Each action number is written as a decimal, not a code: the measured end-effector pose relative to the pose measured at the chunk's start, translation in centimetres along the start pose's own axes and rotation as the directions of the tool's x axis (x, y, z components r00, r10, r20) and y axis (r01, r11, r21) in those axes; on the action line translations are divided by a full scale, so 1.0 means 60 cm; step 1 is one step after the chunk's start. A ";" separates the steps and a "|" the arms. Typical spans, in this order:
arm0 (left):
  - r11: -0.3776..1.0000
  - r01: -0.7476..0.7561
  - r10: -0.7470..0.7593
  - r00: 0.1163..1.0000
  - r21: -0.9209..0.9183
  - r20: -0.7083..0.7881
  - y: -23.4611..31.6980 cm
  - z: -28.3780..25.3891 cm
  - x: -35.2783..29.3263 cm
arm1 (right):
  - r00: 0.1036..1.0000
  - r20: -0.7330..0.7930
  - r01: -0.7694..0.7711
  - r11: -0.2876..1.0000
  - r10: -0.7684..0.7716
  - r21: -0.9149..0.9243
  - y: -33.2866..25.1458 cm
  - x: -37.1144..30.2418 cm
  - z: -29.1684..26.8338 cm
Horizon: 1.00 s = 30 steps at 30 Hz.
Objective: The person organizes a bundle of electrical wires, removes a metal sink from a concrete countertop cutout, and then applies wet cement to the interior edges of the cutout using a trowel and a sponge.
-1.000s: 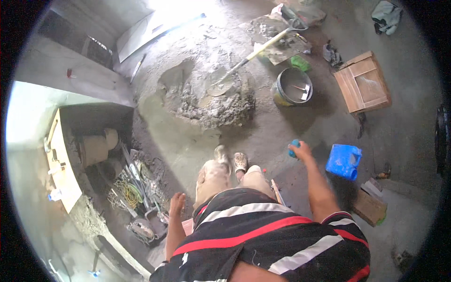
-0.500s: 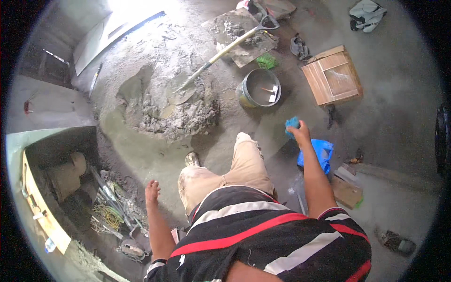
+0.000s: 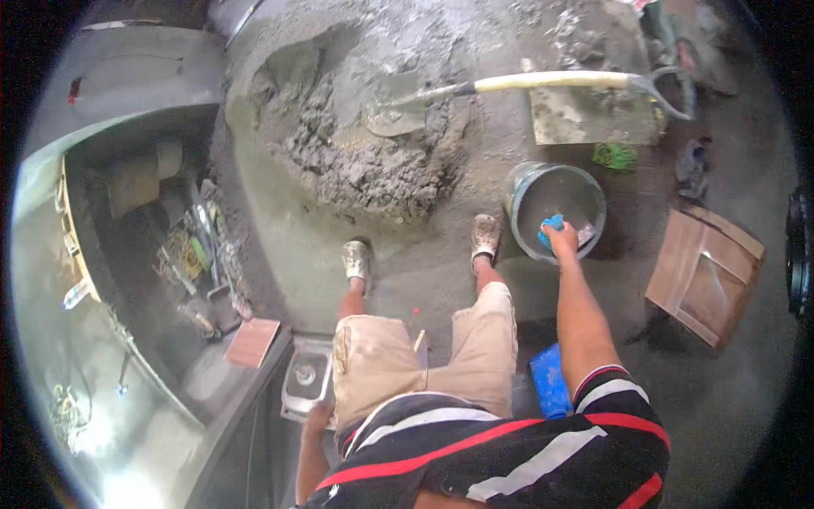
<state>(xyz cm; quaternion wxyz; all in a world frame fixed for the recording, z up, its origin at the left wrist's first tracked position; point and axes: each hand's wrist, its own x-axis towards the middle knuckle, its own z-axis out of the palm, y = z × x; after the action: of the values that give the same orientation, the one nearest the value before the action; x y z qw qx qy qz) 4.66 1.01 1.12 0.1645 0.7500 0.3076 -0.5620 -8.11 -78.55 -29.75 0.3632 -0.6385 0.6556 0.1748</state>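
Note:
My right hand (image 3: 563, 242) is closed round a blue sponge (image 3: 550, 224) and reaches over the mouth of a grey bucket (image 3: 514, 197). A small pale object (image 3: 585, 235) shows beside the fingers, inside the bucket. My left hand (image 3: 319, 416) hangs low at my left side, by the edge of a small metal sink (image 3: 305, 397). It is blurred, and its fingers do not show clearly. Against my right side, below the forearm, stands a blue plastic jug (image 3: 548, 382).
A shovel (image 3: 551, 81) lies with its blade in a heap of wet mortar (image 3: 373, 174) ahead of my feet. Right of the bucket is a cardboard box (image 3: 705, 276), with a green mesh bundle (image 3: 615, 156) behind. Tools and cables (image 3: 199, 250) fill the left recess.
My right hand has carried the blue sponge over the bucket. My left hand has dropped back beside my hip. The view has turned, bringing the sink and both my feet into sight.

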 end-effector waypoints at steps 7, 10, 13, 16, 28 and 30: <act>0.977 0.056 -0.086 0.986 0.204 0.143 0.048 0.146 -0.185 | 0.989 0.132 0.117 0.925 -0.073 -0.363 0.081 0.140 0.153; 0.936 0.229 -0.268 0.956 -0.268 -0.121 0.110 0.157 -0.193 | 0.965 0.238 0.180 0.932 -0.106 -0.315 0.055 0.127 0.128; 0.946 0.094 -0.167 0.962 -0.311 -0.214 0.178 0.164 -0.196 | 0.917 0.396 -0.244 0.846 0.042 0.475 0.022 0.053 0.034; 0.956 0.081 -0.126 0.981 -0.281 -0.145 0.172 0.178 -0.187 | 0.895 0.405 -0.218 0.609 -0.187 0.763 -0.015 -0.014 -0.010; 0.975 0.138 -0.157 0.982 -0.176 -0.101 0.047 0.167 -0.133 | 0.868 0.158 0.400 0.853 -0.470 0.336 -0.324 -0.229 0.338; 0.987 0.084 -0.099 0.990 -0.135 -0.102 0.038 0.149 -0.085 | 0.909 0.074 0.340 0.832 -0.411 0.439 -0.303 -0.203 0.303</act>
<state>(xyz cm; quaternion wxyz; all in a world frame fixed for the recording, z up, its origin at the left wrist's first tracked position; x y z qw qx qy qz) -1.39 -7.42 2.88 0.1703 0.7521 0.3864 -0.5060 13.03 -59.56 -29.24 0.5712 -0.6458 0.5065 0.0082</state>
